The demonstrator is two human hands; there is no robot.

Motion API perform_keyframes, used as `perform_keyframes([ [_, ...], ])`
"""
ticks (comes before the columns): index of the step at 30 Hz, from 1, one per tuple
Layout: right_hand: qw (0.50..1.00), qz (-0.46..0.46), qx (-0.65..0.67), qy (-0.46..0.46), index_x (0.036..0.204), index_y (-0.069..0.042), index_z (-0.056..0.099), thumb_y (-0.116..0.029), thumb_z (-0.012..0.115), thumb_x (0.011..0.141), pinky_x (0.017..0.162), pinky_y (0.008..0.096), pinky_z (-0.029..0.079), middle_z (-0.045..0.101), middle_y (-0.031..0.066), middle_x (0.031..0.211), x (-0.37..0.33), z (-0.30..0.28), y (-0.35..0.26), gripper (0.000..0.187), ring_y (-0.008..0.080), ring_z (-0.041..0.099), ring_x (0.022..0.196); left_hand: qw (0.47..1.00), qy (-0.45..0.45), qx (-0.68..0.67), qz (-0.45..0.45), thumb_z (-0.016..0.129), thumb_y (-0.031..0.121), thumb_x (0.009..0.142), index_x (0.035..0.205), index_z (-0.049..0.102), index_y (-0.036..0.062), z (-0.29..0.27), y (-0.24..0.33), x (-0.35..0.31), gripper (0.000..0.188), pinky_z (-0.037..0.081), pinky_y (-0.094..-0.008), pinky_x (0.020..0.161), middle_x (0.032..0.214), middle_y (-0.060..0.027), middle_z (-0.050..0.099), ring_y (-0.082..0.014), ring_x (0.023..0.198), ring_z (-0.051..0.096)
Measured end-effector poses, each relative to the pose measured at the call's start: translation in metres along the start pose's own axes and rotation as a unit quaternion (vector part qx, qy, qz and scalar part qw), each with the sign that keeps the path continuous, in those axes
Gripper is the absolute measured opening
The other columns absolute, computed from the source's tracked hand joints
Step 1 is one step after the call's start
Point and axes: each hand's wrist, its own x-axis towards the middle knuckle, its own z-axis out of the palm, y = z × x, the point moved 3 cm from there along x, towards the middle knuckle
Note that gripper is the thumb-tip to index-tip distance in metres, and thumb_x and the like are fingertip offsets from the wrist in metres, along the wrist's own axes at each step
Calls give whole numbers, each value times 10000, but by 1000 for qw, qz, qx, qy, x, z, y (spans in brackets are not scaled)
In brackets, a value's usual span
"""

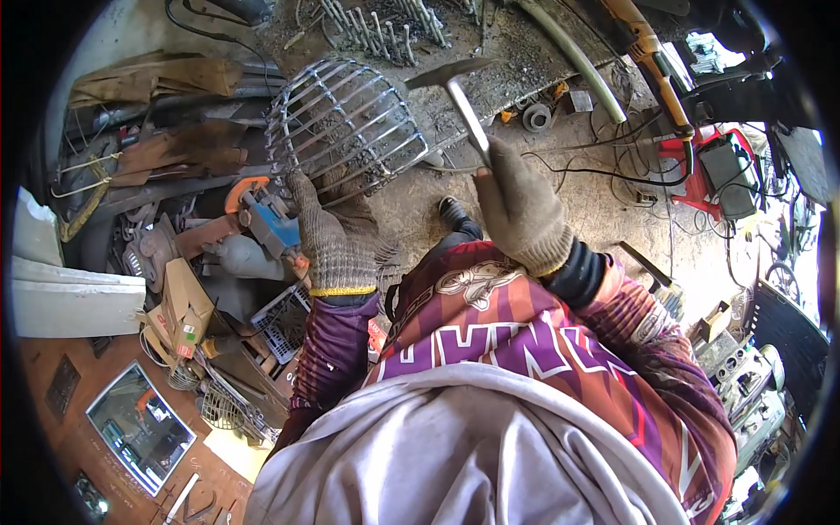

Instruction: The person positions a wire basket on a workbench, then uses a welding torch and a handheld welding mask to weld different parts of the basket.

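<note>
My left hand (339, 236), in a grey-brown knit glove with a yellow cuff, is closed on the near edge of a welded metal rod basket (354, 122). The basket is tilted, its barred face toward me, and some fingers are hidden behind the bars. In a matching glove, my right hand (525, 206) grips the handle of a chipping hammer (464, 109). The hammer is raised to the right of the basket, its pointed head apart from the bars.
Beyond the basket stands a dirty metal worktable (499, 96) with upright rod pegs (381, 37). A blue and orange tool (271, 223) lies among clutter at left. Cables (604, 171) cross the floor near a red crate (713, 175) at right.
</note>
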Motion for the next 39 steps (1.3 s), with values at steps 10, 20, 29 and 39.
perform_keyframes([
  [10,996,-81,-1,38,1255,8,530,-170,600,925,639,479,517,648,231,793,-9,-6,5,381,419,660,746,998,-15,-25,-52,660,316,961,1303,576,61,-8,-5,1,435,528,-357,1000,1290,-100,642,-237,1145,631],
  [20,998,12,-16,-56,1251,-1,523,-174,568,937,680,495,514,646,237,814,-2,-6,6,361,426,658,786,994,-40,-62,-82,653,289,966,1275,597,57,-12,-8,8,390,557,-355,967,1245,-109,666,-231,1085,665],
  [29,999,-33,2,9,1271,-10,509,-191,572,934,673,494,522,650,247,850,-9,-16,3,388,423,659,782,999,-12,-39,-35,606,381,984,1145,662,55,-15,-10,10,369,606,-386,848,1134,-109,715,-258,983,707],
  [39,999,-42,9,-20,1306,-19,494,-177,568,928,621,513,517,652,226,803,-5,-15,-1,416,412,655,711,996,-41,-51,-57,624,271,985,1279,588,67,-22,-10,13,359,573,-337,946,1233,-97,672,-215,1067,674],
])
